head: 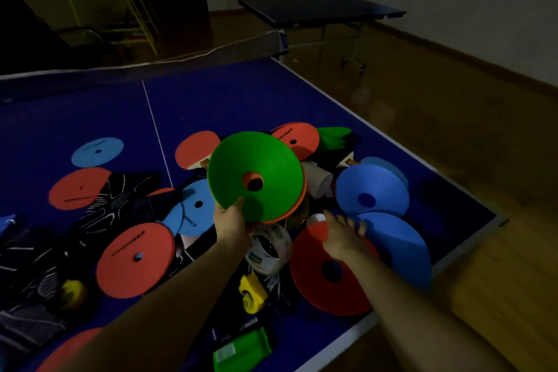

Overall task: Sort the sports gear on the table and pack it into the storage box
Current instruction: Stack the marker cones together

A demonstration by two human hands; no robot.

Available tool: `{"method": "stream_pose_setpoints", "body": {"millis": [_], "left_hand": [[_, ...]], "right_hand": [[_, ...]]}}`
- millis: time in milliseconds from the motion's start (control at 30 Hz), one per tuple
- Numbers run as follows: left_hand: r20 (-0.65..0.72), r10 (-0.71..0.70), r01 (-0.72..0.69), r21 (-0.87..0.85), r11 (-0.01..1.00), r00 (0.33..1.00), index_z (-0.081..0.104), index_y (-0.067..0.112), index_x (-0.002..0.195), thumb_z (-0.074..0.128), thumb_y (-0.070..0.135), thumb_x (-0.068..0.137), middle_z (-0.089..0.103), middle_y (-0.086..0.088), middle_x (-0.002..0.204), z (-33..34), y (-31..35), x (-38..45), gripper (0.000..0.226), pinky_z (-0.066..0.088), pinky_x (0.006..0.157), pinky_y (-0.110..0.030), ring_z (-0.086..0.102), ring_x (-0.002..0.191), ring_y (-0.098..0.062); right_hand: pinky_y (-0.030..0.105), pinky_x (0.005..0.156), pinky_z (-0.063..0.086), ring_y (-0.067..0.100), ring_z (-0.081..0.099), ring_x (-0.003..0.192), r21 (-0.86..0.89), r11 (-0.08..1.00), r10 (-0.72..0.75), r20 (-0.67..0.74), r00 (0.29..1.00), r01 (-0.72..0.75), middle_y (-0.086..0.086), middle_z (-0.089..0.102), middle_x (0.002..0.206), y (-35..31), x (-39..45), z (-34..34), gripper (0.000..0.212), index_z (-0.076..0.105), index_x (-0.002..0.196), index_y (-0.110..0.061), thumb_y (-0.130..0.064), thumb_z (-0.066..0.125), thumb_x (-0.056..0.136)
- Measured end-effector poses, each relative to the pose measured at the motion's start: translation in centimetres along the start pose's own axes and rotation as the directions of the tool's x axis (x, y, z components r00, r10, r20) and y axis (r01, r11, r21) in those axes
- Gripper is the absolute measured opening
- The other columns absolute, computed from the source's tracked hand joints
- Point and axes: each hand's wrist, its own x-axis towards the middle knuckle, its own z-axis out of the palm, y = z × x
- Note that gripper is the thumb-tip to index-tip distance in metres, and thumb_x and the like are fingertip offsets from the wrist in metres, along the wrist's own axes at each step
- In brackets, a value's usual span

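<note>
My left hand (231,220) grips the near rim of a green disc cone (256,175), lifted and tilted toward me, with an orange cone (297,204) nested under it. My right hand (342,234) reaches down with spread fingers onto the top edge of a red disc cone (329,272) lying on the blue table (241,100). Two blue cones (371,189) (401,246) lie to the right of it. A roll of tape (268,248) and a yellow tape measure (252,293) sit between my forearms. No storage box is in view.
Red and blue flat discs (136,260) (98,151), red paddles (196,149) and dark patterned clothing (120,202) litter the table's left and middle. A green pouch (241,350) lies near the front edge. The net (181,59) crosses behind; the table's corner (498,219) is at right.
</note>
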Motion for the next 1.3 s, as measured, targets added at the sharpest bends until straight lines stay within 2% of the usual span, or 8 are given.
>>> {"method": "stream_pose_setpoints", "body": {"millis": [200, 333, 433, 500, 700, 967, 1133, 1300], "left_hand": [[-0.005, 0.025, -0.024, 0.026, 0.999, 1.0, 0.04, 0.022, 0.138, 0.046, -0.001, 0.095, 0.049, -0.008, 0.126, 0.2, -0.2, -0.1, 0.049, 0.05, 0.087, -0.055, 0.051, 0.112, -0.032], [-0.01, 0.007, -0.007, 0.035, 0.999, 1.0, 0.042, 0.019, 0.137, 0.046, -0.001, 0.095, 0.05, -0.009, 0.125, 0.2, 0.2, -0.5, 0.046, 0.051, 0.084, -0.051, 0.053, 0.108, -0.032], [0.036, 0.012, -0.015, 0.081, 0.997, 0.999, 0.045, 0.016, 0.133, 0.047, -0.001, 0.095, 0.053, -0.011, 0.122, 0.3, 0.8, -1.2, 0.042, 0.051, 0.082, -0.048, 0.055, 0.104, -0.032], [0.067, 0.007, -0.013, 0.09, 0.996, 0.998, 0.046, 0.015, 0.134, 0.048, 0.0, 0.095, 0.053, -0.012, 0.122, 0.5, 1.4, -2.0, 0.042, 0.051, 0.086, -0.051, 0.054, 0.105, -0.033], [0.094, -0.003, -0.009, 0.123, 0.992, 0.996, 0.051, 0.009, 0.12, 0.052, 0.005, 0.095, 0.057, -0.019, 0.12, 1.8, 2.6, -3.5, 0.026, 0.048, 0.092, -0.05, 0.056, 0.101, -0.036], [0.075, -0.01, 0.002, 0.095, 0.996, 0.997, 0.048, 0.002, 0.133, 0.053, 0.01, 0.096, 0.057, -0.02, 0.126, 2.0, 4.0, -4.4, 0.038, 0.048, 0.093, -0.05, 0.056, 0.109, -0.037], [0.079, -0.016, 0.007, 0.11, 0.994, 0.997, 0.047, 0.004, 0.135, 0.052, 0.011, 0.097, 0.054, -0.021, 0.132, 1.8, 4.1, -4.9, 0.039, 0.045, 0.098, -0.052, 0.053, 0.117, -0.04], [0.098, -0.041, 0.031, 0.105, 0.994, 0.994, 0.047, 0.006, 0.135, 0.053, 0.012, 0.096, 0.054, -0.019, 0.132, 2.0, 3.9, -5.2, 0.04, 0.043, 0.1, -0.056, 0.053, 0.118, -0.039]], "right_hand": [[0.037, 0.105, 0.022, 0.029, 0.035, 0.121, -0.039, 0.999, -0.044, -0.189, 0.981, 0.037, 0.007, 0.044, 0.128, -0.2, 0.3, 0.2, 0.042, 0.051, 0.126, -0.022, -0.004, 0.046, 0.089], [0.034, 0.089, 0.035, 0.027, 0.053, 0.105, 0.021, 0.994, -0.096, -0.245, 0.965, 0.104, 0.008, 0.06, 0.107, -0.3, -0.5, -1.0, 0.02, 0.053, 0.107, -0.014, -0.007, 0.041, 0.092], [0.03, 0.068, 0.034, 0.028, 0.056, 0.084, 0.058, 0.996, -0.053, -0.299, 0.953, 0.073, 0.01, 0.06, 0.091, -0.5, -1.6, -2.8, 0.014, 0.052, 0.097, -0.012, -0.006, 0.041, 0.091], [0.029, 0.062, 0.033, 0.028, 0.059, 0.085, 0.071, 0.996, -0.026, -0.354, 0.935, 0.055, 0.009, 0.06, 0.091, -0.7, -2.5, -4.0, 0.007, 0.048, 0.089, -0.013, -0.007, 0.044, 0.089], [0.032, 0.062, 0.037, 0.031, 0.06, 0.094, 0.291, 0.956, 0.197, -0.561, 0.804, -0.031, 0.013, 0.061, 0.105, -1.9, -3.9, -7.0, 0.018, 0.054, 0.104, -0.006, -0.006, 0.044, 0.089], [0.034, 0.063, 0.039, 0.036, 0.06, 0.087, 0.674, 0.737, 0.466, -0.561, 0.684, 0.051, 0.019, 0.062, 0.093, -1.9, -5.3, -7.7, 0.022, 0.054, 0.113, -0.008, -0.014, 0.039, 0.097], [0.032, 0.063, 0.037, 0.027, 0.054, 0.076, 0.787, 0.587, 0.517, -0.546, 0.66, 0.191, 0.017, 0.06, 0.09, -2.7, -5.8, -7.8, 0.023, 0.054, 0.108, -0.005, -0.017, 0.037, 0.1], [0.038, 0.076, 0.046, 0.033, 0.059, 0.096, 0.83, 0.484, 0.562, -0.539, 0.628, 0.279, 0.017, 0.062, 0.103, -3.4, -5.9, -7.9, 0.027, 0.055, 0.114, -0.004, -0.018, 0.036, 0.1]]}}
